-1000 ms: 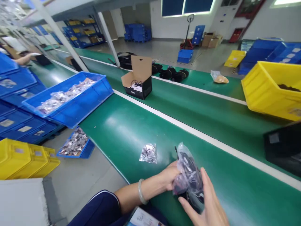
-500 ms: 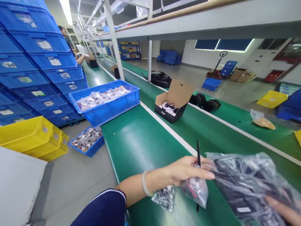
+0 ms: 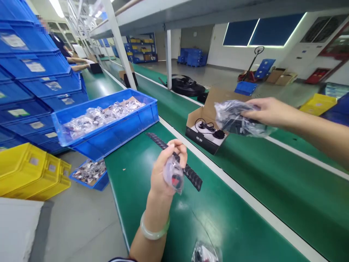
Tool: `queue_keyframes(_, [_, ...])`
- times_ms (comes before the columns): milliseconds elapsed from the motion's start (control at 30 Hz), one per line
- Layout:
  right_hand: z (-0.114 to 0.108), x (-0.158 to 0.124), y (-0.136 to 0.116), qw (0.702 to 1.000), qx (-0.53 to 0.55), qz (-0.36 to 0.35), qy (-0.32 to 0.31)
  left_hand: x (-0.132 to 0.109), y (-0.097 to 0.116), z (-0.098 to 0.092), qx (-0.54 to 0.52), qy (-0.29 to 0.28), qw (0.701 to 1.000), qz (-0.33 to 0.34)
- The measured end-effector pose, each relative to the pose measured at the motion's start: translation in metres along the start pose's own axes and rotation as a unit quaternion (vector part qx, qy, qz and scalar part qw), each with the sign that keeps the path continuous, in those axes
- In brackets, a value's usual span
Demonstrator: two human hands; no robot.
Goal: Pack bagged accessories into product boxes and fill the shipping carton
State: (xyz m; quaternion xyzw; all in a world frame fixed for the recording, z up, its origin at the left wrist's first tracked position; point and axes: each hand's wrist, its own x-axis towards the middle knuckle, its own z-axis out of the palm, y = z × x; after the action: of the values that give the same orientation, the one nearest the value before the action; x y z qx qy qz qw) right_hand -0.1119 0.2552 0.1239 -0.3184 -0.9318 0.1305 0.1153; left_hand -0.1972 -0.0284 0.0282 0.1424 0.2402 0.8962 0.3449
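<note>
My L hand (image 3: 159, 173) is clamped on a small bag (image 3: 171, 171) + black strip (image 3: 193, 177), R hand (image 3: 261, 110), apart at 2 o'clock, pinches the big bag (image 3: 231, 117) nr the open box (image 3: 200, 140); prob-slick plastic might slip & drop.

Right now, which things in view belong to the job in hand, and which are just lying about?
Likely in the job:
bulky bag, in the right hand
small bag and black strip, in the left hand
open carton, near the bulky bag

Seemingly just lying about:
yellow bins
pallet truck, in the background
black coil
</note>
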Motion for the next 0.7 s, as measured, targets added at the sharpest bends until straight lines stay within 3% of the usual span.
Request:
queue_keyframes(167, [0.056,0.065,-0.001,0.982,-0.118,0.007,-0.149,0.004,0.004,-0.004,-0.015,0.03,0.999,-0.003])
queue_keyframes(300, [0.096,0.081,0.008,0.969,-0.106,0.03,-0.221,0.006,-0.001,-0.003,-0.031,0.012,0.999,-0.031])
queue_keyframes(367, [0.111,0.079,0.015,0.972,-0.093,0.031,-0.215,0.006,-0.003,-0.001,-0.038,0.005,0.998,-0.042])
queue_keyframes(567, [0.137,0.055,0.033,0.99,-0.051,0.081,-0.102,0.002,-0.007,0.004,-0.036,-0.002,0.998,-0.057])
queue_keyframes(700, [0.147,0.043,0.041,0.982,-0.038,0.087,-0.161,0.001,-0.011,0.005,-0.031,-0.007,0.998,-0.063])
